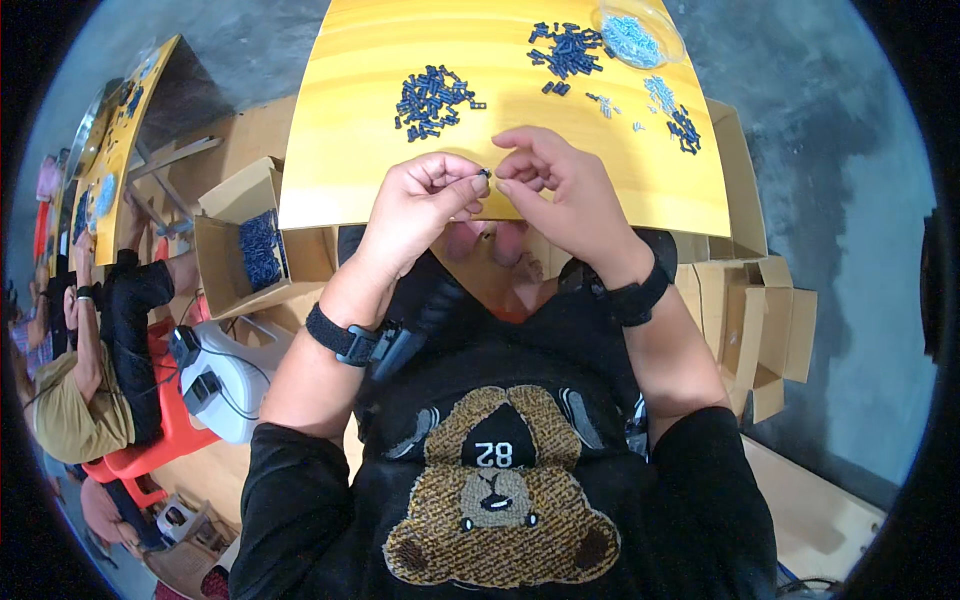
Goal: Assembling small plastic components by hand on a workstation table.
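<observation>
My left hand is closed over the near edge of the yellow table, thumb and forefinger pinching a small dark plastic part. Just right of that part is my right hand, its fingers loosely curled and apart, with nothing visible in them. Beyond my hands lies a pile of small black parts. Another dark pile sits farther back to the right, beside a clear round tub of light-blue pieces.
Small light-blue pieces and dark assembled-looking parts lie near the table's right edge. A cardboard box of dark blue parts stands at left, another open box at right. People sit at another table on the left.
</observation>
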`<state>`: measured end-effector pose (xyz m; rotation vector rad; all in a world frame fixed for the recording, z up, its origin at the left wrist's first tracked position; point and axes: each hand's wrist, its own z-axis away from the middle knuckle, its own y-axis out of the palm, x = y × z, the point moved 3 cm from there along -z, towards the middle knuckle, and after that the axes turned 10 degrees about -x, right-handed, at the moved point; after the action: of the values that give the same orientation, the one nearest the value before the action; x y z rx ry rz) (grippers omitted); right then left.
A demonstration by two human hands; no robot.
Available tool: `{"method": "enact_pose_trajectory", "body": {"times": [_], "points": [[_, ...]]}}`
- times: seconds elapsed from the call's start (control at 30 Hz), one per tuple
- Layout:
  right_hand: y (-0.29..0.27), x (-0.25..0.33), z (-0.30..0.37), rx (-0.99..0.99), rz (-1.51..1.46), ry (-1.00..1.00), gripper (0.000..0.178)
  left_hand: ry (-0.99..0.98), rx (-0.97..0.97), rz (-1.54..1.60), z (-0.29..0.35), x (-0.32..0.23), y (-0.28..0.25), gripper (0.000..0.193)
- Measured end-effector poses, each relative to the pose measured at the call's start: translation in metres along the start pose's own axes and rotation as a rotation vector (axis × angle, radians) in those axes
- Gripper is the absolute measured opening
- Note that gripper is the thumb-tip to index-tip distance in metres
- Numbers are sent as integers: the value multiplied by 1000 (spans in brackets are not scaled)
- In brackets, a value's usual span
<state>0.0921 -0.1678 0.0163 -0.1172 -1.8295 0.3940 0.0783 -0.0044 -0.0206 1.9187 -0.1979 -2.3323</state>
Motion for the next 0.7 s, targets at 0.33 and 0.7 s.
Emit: {"method": "enact_pose_trajectory", "body": {"times": [0.33, 0.7], "points": [[13, -14, 5, -75, -39, -45, 27, -121, -11, 111, -4, 8, 0, 10], [21, -4, 9, -150, 276, -302, 27, -247, 12, 254, -3, 7, -3, 10]]}}
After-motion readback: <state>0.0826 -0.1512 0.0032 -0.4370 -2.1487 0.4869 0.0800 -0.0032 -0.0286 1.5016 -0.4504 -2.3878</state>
